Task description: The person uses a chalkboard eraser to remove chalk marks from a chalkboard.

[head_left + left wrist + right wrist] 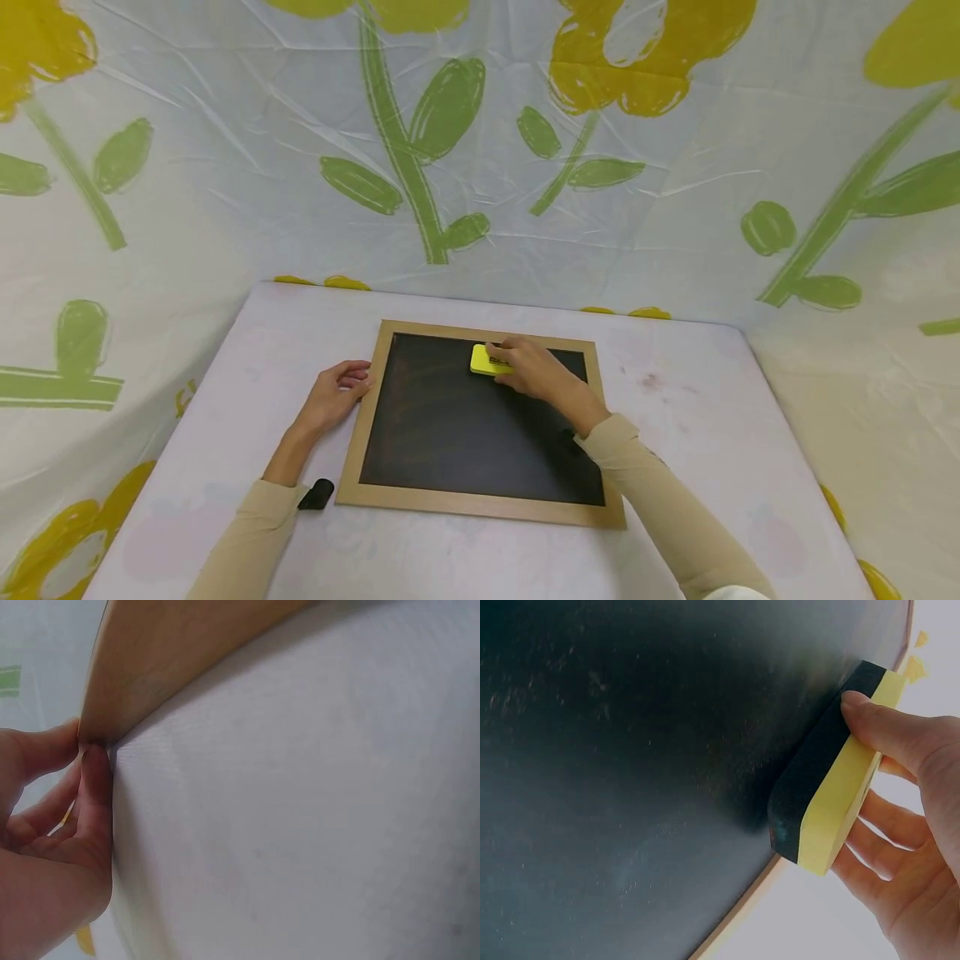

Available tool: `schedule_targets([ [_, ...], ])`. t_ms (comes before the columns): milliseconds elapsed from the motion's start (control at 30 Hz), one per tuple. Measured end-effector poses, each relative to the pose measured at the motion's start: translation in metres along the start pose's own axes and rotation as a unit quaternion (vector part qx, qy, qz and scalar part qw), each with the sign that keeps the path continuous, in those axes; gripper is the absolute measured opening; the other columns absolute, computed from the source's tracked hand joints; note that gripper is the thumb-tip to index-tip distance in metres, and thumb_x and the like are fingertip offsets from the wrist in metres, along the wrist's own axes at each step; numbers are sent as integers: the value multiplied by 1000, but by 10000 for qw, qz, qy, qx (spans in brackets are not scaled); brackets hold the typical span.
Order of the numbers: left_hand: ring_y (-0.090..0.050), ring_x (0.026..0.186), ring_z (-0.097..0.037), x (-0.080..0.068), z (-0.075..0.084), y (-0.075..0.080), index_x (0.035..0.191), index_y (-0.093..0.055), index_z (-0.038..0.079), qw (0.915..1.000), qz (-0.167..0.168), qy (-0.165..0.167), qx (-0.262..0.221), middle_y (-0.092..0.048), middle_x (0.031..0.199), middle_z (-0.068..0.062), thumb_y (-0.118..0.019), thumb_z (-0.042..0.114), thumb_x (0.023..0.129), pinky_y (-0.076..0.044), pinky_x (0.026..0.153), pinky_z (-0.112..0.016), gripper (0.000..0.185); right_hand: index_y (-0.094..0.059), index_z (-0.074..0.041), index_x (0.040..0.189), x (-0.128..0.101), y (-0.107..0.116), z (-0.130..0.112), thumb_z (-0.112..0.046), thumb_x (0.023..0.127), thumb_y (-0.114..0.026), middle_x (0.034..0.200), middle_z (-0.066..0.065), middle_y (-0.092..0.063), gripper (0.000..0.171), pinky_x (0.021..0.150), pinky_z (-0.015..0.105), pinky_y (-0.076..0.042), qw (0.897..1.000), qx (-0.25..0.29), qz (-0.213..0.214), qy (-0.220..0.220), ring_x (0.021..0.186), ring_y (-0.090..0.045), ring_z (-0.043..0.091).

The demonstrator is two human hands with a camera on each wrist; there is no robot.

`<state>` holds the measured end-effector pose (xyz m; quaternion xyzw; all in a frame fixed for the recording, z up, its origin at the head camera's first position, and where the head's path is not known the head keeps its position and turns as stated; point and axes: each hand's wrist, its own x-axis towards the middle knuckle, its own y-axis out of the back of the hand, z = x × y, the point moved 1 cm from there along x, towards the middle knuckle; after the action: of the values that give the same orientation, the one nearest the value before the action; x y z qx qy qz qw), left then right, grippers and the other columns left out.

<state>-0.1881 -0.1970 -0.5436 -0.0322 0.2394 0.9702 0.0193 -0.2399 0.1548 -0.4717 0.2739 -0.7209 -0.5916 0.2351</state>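
Near the chalkboard's (pixel 480 425) far edge, right hand (pixel 536 371) grips eraser (pixel 487 360); left hand (pixel 339 392) loosely touches frame.

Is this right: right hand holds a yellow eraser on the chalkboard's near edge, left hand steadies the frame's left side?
Not quite. The right hand holds the yellow eraser near the chalkboard's far edge, as the head view shows. The left hand does steady the frame's left side.

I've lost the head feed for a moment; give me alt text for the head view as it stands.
A right hand presses a yellow eraser onto the far part of a wood-framed chalkboard lying flat on a pale table. The left hand rests against the board's left frame edge; a flower-printed cloth hangs behind.
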Motion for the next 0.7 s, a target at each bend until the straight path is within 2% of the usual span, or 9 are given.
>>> schedule_targets([
  [367, -63, 103, -30, 1, -1, 1, 135, -61, -3, 9999, -40, 117, -44, -66, 116, -19, -67, 14, 100, -49, 77, -21, 39, -56, 0, 145, -8, 0, 6, -19, 90, -82, 126, 21, -66, 64, 99, 46, -51, 9999, -48, 13, -124, 112, -64, 33],
  [500, -63, 102, -29, 1, -1, 0, 134, -61, -3, 9999, -42, 117, -61, -66, 116, -19, -67, 14, 100, -49, 77, -21, 38, -58, -1, 144, -13, -1, 7, -21, 89, -82, 125, 21, -66, 64, 97, 47, -52, 9997, 66, 197, -162, 112, -64, 34],
  [700, -63, 101, -29, 1, -1, 1, 134, -61, -3, 9999, -39, 93, -26, -66, 116, -19, -67, 13, 100, -49, 76, -21, 38, -59, -3, 143, -25, -5, 10, -25, 90, -82, 125, 21, -66, 62, 94, 48, -53, 9973, 209, 692, -107, 111, -65, 34],
])
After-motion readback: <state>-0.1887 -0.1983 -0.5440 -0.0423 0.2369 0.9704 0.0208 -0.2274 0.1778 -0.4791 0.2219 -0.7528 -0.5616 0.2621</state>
